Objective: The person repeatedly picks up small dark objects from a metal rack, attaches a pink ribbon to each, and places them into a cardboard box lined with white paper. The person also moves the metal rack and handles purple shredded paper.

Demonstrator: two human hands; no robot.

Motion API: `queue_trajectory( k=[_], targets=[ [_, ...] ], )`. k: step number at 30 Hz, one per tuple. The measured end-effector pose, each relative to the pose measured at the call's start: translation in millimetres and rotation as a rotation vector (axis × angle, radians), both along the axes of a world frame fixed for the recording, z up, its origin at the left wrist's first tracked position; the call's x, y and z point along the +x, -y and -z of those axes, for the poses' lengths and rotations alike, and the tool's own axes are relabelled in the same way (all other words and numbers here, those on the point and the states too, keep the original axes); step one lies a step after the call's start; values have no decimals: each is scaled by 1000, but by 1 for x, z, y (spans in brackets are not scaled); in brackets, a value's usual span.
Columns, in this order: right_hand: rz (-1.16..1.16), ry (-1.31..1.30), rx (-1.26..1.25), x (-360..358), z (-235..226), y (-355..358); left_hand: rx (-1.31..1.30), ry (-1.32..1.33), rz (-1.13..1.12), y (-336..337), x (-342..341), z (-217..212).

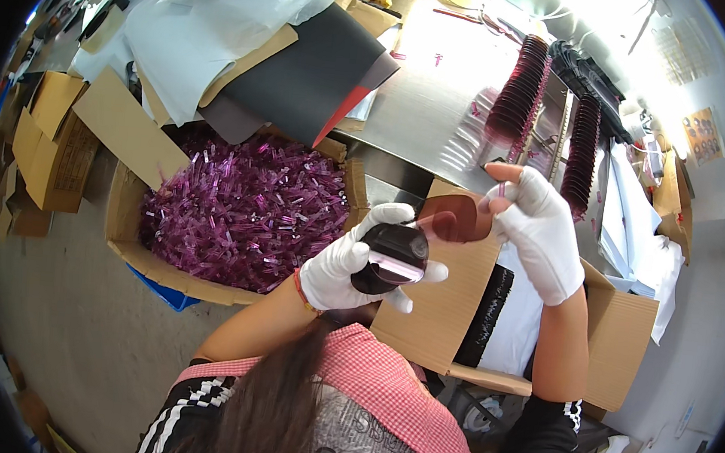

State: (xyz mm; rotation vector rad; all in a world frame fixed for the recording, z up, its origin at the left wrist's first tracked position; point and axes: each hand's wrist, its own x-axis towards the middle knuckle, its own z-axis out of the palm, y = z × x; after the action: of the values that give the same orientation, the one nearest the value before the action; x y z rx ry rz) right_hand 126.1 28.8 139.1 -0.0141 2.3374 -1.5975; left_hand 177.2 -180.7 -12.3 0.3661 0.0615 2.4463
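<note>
Both my hands wear white gloves. My left hand [349,264] grips a dark round lens part [392,257] with a pink sheen on its face. My right hand [540,229] pinches a reddish-brown tinted lens [456,217] by its edge, right beside and just above the dark part. The two pieces touch or nearly touch between my hands. Both are held over an open cardboard box [620,335].
A large cardboard box [121,223] full of several purple plastic pieces [247,212] stands to my left. Rows of stacked dark red lenses [521,94] lie on the metal table [424,111] ahead. Black sheets [307,75], white plastic and more cartons lie at the far left.
</note>
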Motion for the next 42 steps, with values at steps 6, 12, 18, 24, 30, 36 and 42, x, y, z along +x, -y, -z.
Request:
queue_trajectory(
  k=[6, 12, 18, 24, 30, 36, 42],
  targets=[
    [-136, -9, 27, -52, -3, 37, 44, 21, -94, 12, -10, 3],
    [-91, -239, 192, -93, 25, 72, 45, 113, -223, 20, -21, 4],
    [-193, -513, 717, -149, 73, 53, 46, 153, -318, 20, -23, 2],
    [-461, 207, 169, -62, 47, 52, -80, 52, -471, 21, -25, 4],
    [-43, -70, -141, -23, 22, 27, -170, 13, -326, 13, -19, -7],
    [-565, -448, 563, 8, -8, 21, -201, 56, -56, -7, -5, -21],
    [-566, -777, 642, 38, -19, 18, -245, -39, -7, -20, 12, -34]
  ],
)
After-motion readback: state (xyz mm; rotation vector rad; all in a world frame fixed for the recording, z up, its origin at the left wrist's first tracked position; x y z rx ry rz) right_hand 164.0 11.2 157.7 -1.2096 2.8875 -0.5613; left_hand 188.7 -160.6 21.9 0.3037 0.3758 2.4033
